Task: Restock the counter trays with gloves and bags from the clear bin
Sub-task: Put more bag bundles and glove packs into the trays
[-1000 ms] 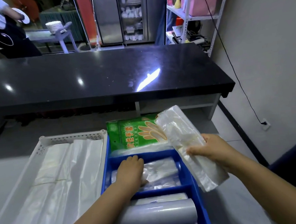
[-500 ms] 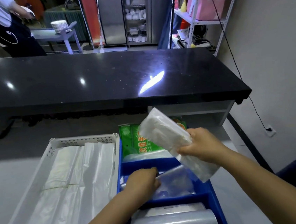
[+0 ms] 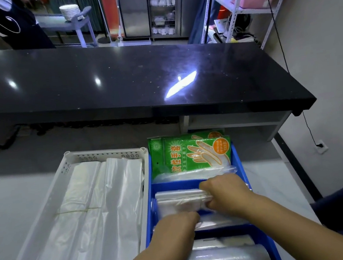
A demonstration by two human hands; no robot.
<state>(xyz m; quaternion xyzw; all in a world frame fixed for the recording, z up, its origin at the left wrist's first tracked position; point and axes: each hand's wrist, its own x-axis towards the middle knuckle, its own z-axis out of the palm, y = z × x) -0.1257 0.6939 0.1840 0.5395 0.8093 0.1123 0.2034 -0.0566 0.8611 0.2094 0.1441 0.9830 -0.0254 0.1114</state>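
The right hand (image 3: 225, 192) is clenched around the right end of a flat pack of folded clear plastic bags (image 3: 178, 203), thumb on the near side and fingers wrapped over the top. The pack lies crosswise in the middle compartment of a blue plastic divided tray (image 3: 239, 160), just behind the divider that closes off the far compartment. The left hand (image 3: 176, 224) sits at the near edge of that same compartment with its fingers curled down. It grasps some loose clear plastic bags (image 3: 220, 222) that lie lower in the compartment, under and in front of the pack, though its fingertips are hidden. In the far compartment, several green printed packs of disposable gloves (image 3: 190, 153) stand leaning back, overlapping one another, with a strip of clear plastic across their lower edge. In the nearest compartment lies a thick roll of greyish translucent plastic film (image 3: 224, 259), set crosswise and partly cut off by the bottom of the view. Touching the blue tray's left wall is a long white perforated plastic tray (image 3: 105, 153) filled with flat translucent white plastic bags (image 3: 96, 233), which are bound across the middle by a thin rubber band (image 3: 77, 210). Both trays rest on a pale white surface (image 3: 11, 206). Beyond them runs a glossy black stone countertop (image 3: 119, 82) that reflects ceiling lights. Behind it a person in a dark apron (image 3: 22, 29) stands at the upper left, near a stack of white plates (image 3: 70, 12) on a cart. A grey metal shelf rack (image 3: 236, 10) carrying pink bags stands at the upper right.
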